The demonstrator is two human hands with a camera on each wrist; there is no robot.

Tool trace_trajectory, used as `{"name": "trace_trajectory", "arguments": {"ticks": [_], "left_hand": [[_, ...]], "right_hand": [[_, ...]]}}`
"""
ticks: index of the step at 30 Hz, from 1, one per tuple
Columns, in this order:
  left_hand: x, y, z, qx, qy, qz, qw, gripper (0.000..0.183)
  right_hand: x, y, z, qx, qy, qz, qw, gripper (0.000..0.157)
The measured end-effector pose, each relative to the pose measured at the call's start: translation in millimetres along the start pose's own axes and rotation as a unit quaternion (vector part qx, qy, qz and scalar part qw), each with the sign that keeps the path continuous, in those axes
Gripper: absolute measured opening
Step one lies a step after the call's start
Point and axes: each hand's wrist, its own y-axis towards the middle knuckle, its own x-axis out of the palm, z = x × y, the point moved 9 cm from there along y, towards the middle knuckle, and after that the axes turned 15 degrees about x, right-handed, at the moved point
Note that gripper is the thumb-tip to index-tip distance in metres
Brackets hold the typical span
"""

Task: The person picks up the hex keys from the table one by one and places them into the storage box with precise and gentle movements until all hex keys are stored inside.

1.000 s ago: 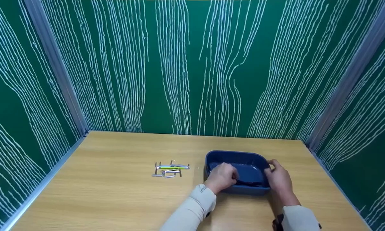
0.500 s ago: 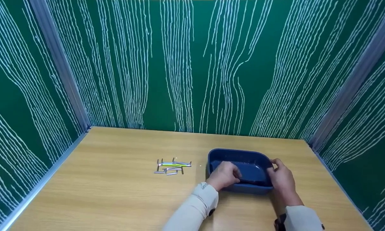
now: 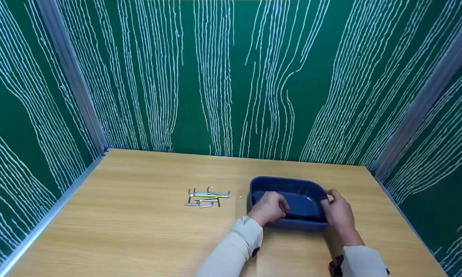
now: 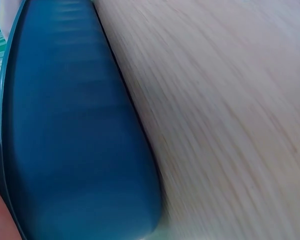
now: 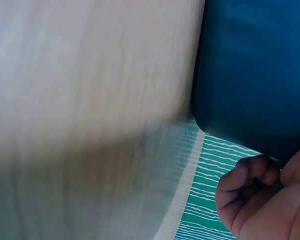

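A dark blue rectangular tub (image 3: 300, 226) stands right of the table's middle in the head view. My right hand (image 3: 338, 213) grips its right end, thumb at the rim and fingers outside. My left hand (image 3: 269, 207) reaches over the near left rim, fingers bent down inside; its fingertips are hidden, and I cannot tell whether they hold anything. The left wrist view shows the tub's outer wall (image 4: 80, 125) close up, with bits of fingers at the left edge. In the right wrist view, curled fingers of the right hand (image 5: 265, 205) lie beside the tub's corner (image 5: 260, 75).
Several thin silver bent metal rods (image 3: 209, 201) lie in a loose group left of the tub, with a bright green strip (image 3: 208, 196) among them. They lie on a wood-grain table (image 3: 138, 231). Green panels (image 3: 184, 96) with white wavy lines close off the back and sides.
The head view has shifted slightly, so tub and rods appear a little higher and further right. My left hand's fingers have moved slightly inside the tub; my right hand keeps its hold.
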Motion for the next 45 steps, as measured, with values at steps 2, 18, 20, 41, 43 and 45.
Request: {"name": "trace_trajectory", "arguments": {"ticks": [2, 18, 20, 41, 43, 45], "left_hand": [[-0.8, 0.0, -0.9, -0.009, -0.005, 0.003, 0.9999, 0.017], [-7.4, -3.4, -10.1, -0.077, 0.060, 0.029, 0.9948, 0.018], [-7.3, -3.6, -11.3, -0.079, 0.073, 0.028, 0.9938, 0.018], [-1.5, -4.0, -17.5, -0.117, 0.089, 0.013, 0.9891, 0.023], [-1.9, -4.3, -17.6, -0.120, 0.090, 0.013, 0.9886, 0.023], [-2.2, -4.7, -18.4, -0.125, 0.093, 0.013, 0.9878, 0.024]], "right_hand": [[0.5, -0.3, 0.0, 0.004, 0.004, -0.008, 1.000, 0.040], [1.6, -0.3, 0.4, 0.012, 0.015, -0.020, 1.000, 0.041], [0.3, -0.4, -0.4, 0.005, 0.015, -0.009, 1.000, 0.040], [1.7, -1.5, 2.2, 0.014, 0.026, -0.019, 0.999, 0.040], [2.4, -1.6, 2.4, 0.015, 0.027, -0.026, 0.999, 0.041], [2.7, -1.6, 2.1, 0.014, 0.025, -0.027, 0.999, 0.041]]}}
